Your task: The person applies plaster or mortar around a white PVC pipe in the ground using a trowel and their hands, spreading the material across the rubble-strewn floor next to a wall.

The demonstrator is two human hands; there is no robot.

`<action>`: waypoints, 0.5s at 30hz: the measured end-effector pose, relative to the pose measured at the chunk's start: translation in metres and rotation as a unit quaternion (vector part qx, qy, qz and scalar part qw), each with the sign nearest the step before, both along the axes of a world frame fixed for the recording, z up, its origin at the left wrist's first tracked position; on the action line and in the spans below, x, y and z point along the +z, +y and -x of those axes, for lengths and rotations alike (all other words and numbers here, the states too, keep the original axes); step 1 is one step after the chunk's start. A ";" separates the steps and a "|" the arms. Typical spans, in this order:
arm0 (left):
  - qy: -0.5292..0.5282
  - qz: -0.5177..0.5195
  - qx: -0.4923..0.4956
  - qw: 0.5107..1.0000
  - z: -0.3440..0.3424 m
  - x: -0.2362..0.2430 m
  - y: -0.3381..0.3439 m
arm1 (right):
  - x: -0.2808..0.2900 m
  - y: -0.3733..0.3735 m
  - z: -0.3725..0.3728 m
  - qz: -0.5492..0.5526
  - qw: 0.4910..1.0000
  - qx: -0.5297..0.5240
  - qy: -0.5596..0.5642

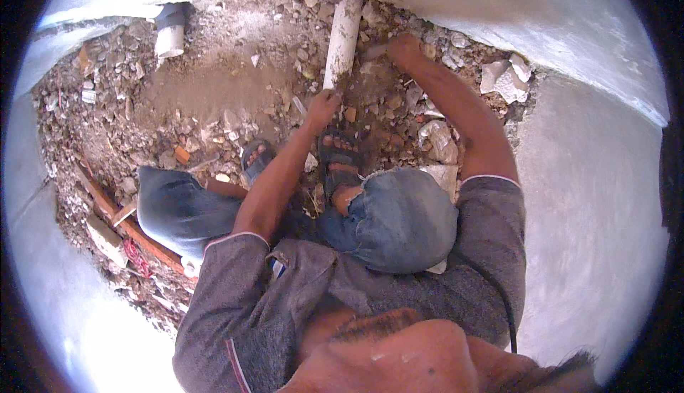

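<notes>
White, mud-smeared pipe (343,42) lies at twelve o'clock amid rubble (214,119). The left hand (323,109) curls closed on its near end. At one o'clock, the right hand (406,52) looks bent inward; whether it grips the blurred greyish piece (373,52) I cannot tell. Probably the pipe is being steadied during digging, which calls for a firm hold. Its far end disappears near the wall (499,1).

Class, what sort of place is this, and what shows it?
Probably a building site: loose rubble covers the ground beside a pale wall, and a dirty white pipe lies across it.
</notes>
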State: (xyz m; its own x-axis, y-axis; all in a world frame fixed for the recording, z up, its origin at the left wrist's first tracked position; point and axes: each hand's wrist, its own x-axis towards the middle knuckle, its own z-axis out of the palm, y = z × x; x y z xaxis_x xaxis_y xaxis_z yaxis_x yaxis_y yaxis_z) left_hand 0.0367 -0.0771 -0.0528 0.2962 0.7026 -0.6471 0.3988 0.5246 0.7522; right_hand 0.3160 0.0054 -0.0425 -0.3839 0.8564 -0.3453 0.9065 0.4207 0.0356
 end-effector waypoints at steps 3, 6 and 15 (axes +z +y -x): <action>-0.013 0.003 0.043 0.999 0.030 -0.035 -0.016 | 0.093 -0.012 0.037 0.108 0.993 0.049 0.023; -0.038 0.029 0.078 0.996 0.025 -0.005 -0.002 | 0.098 -0.014 0.022 0.189 0.981 -0.029 -0.044; -0.020 -0.036 0.023 0.999 0.039 -0.007 -0.009 | 0.086 -0.025 0.050 0.182 0.983 -0.005 0.009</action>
